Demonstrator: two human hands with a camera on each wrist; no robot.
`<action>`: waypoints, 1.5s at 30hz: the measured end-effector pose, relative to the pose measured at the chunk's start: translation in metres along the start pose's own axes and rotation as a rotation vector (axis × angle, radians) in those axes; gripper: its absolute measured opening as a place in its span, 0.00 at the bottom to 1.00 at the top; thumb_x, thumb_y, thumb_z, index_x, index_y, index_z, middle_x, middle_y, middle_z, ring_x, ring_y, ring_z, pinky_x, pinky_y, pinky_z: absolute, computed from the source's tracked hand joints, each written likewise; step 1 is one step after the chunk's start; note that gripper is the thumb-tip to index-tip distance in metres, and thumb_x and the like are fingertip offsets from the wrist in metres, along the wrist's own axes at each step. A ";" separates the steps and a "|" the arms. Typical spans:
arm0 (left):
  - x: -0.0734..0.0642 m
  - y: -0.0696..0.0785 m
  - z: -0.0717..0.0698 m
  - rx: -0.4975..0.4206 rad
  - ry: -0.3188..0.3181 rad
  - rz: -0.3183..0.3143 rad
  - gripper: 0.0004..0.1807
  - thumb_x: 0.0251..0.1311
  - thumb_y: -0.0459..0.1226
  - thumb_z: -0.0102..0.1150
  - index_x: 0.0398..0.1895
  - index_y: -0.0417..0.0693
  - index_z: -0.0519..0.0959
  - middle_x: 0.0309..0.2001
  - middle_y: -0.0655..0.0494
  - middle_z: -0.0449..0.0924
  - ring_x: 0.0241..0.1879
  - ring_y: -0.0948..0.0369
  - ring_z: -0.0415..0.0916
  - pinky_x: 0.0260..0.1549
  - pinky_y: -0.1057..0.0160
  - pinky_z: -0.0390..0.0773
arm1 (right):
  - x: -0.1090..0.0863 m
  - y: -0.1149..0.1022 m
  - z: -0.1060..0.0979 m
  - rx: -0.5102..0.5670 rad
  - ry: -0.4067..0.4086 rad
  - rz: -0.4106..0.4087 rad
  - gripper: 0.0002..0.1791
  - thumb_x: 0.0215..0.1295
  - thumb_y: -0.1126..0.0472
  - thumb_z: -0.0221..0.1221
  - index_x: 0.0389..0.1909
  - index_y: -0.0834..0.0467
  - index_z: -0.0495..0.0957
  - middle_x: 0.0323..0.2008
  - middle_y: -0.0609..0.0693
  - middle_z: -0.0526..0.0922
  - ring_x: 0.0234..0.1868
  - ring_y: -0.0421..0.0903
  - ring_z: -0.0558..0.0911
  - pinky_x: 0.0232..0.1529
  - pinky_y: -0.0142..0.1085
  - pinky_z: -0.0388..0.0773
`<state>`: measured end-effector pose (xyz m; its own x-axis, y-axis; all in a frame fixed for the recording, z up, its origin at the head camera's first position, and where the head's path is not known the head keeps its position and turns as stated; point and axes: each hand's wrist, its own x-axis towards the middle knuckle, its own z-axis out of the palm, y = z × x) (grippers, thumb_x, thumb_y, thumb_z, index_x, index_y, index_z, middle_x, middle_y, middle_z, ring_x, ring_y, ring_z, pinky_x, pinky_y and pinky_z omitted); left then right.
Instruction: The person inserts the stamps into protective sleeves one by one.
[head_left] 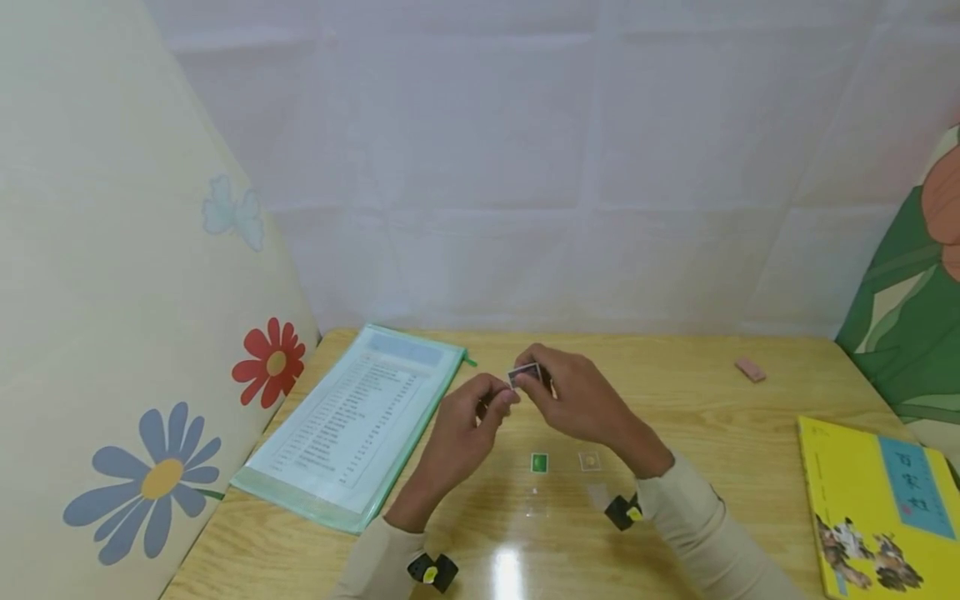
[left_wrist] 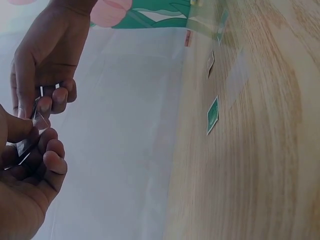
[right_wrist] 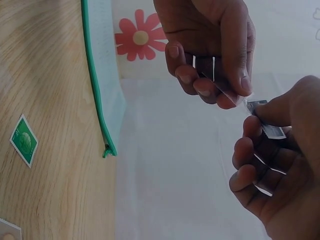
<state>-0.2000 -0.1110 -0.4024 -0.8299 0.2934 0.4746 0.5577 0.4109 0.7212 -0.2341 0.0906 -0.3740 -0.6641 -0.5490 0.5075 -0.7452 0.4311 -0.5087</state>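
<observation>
From here I see the right hand [head_left: 579,398] with its grip pinched on a small dark white-edged stamp [head_left: 525,374] above the brown wooden counter [head_left: 690,396], and the left hand [head_left: 463,427] pinching thin clear plastic [right_wrist: 242,99] beside it. Below lie a square green stamp [head_left: 539,462] and a square pale stamp [head_left: 589,461], between a flat green-edged folder [head_left: 341,429] and a yellow book [head_left: 847,492].

Held stamp [right_wrist: 274,131] and green stamp [right_wrist: 24,141]: printed paper; loose slip [left_wrist: 237,77]: translucent, plastic-looking. Tabletop [head_left: 705,400]: smooth wood grain, glossy where light reflects. Document pouch [head_left: 345,425]: see-through plastic; backdrop [head_left: 480,167]: creased sheeting, matt.
</observation>
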 end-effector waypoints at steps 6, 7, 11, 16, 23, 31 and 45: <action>0.000 0.000 0.001 0.034 0.023 0.001 0.06 0.73 0.42 0.56 0.39 0.52 0.79 0.35 0.58 0.79 0.30 0.65 0.74 0.30 0.63 0.78 | 0.000 0.000 -0.001 -0.011 -0.001 0.002 0.07 0.78 0.56 0.54 0.47 0.53 0.76 0.31 0.42 0.80 0.25 0.35 0.73 0.25 0.33 0.74; 0.000 0.000 0.001 0.041 0.026 -0.001 0.06 0.73 0.42 0.56 0.39 0.52 0.79 0.35 0.59 0.79 0.30 0.66 0.74 0.30 0.64 0.78 | 0.000 0.000 -0.001 -0.015 -0.001 0.000 0.07 0.78 0.55 0.54 0.47 0.53 0.77 0.31 0.41 0.79 0.24 0.35 0.73 0.24 0.33 0.73; 0.000 0.000 0.001 0.066 0.039 0.007 0.06 0.72 0.42 0.58 0.37 0.52 0.79 0.34 0.64 0.77 0.29 0.66 0.73 0.30 0.65 0.78 | 0.000 -0.001 -0.002 -0.019 -0.002 -0.009 0.07 0.78 0.55 0.54 0.47 0.53 0.77 0.30 0.40 0.79 0.24 0.35 0.72 0.24 0.33 0.73; 0.000 -0.001 0.000 0.077 0.048 0.019 0.05 0.72 0.41 0.58 0.36 0.52 0.78 0.33 0.65 0.76 0.29 0.67 0.74 0.30 0.65 0.78 | 0.000 -0.001 -0.002 -0.024 -0.003 -0.015 0.07 0.78 0.55 0.54 0.47 0.53 0.77 0.30 0.37 0.77 0.24 0.34 0.73 0.25 0.33 0.73; -0.001 -0.002 0.001 0.072 0.051 0.016 0.06 0.71 0.41 0.59 0.36 0.52 0.78 0.33 0.65 0.75 0.30 0.67 0.74 0.30 0.65 0.78 | -0.001 -0.001 -0.002 -0.018 -0.004 -0.008 0.07 0.78 0.55 0.54 0.47 0.53 0.77 0.30 0.38 0.78 0.25 0.35 0.73 0.25 0.33 0.73; -0.002 -0.002 0.001 0.081 0.056 0.019 0.05 0.71 0.41 0.59 0.35 0.53 0.77 0.33 0.65 0.74 0.29 0.66 0.73 0.29 0.65 0.78 | -0.001 -0.002 -0.002 -0.018 -0.004 -0.008 0.07 0.77 0.55 0.55 0.47 0.53 0.77 0.30 0.38 0.78 0.25 0.34 0.73 0.25 0.33 0.73; 0.001 -0.001 0.002 0.089 0.059 0.040 0.07 0.72 0.42 0.58 0.35 0.53 0.77 0.32 0.64 0.73 0.28 0.66 0.72 0.27 0.66 0.77 | 0.000 0.000 -0.003 -0.021 0.013 -0.035 0.07 0.78 0.55 0.54 0.47 0.52 0.77 0.31 0.39 0.78 0.25 0.36 0.74 0.25 0.33 0.73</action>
<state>-0.2009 -0.1098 -0.4037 -0.8050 0.2605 0.5330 0.5875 0.4754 0.6549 -0.2341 0.0927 -0.3721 -0.6384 -0.5548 0.5335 -0.7689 0.4269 -0.4761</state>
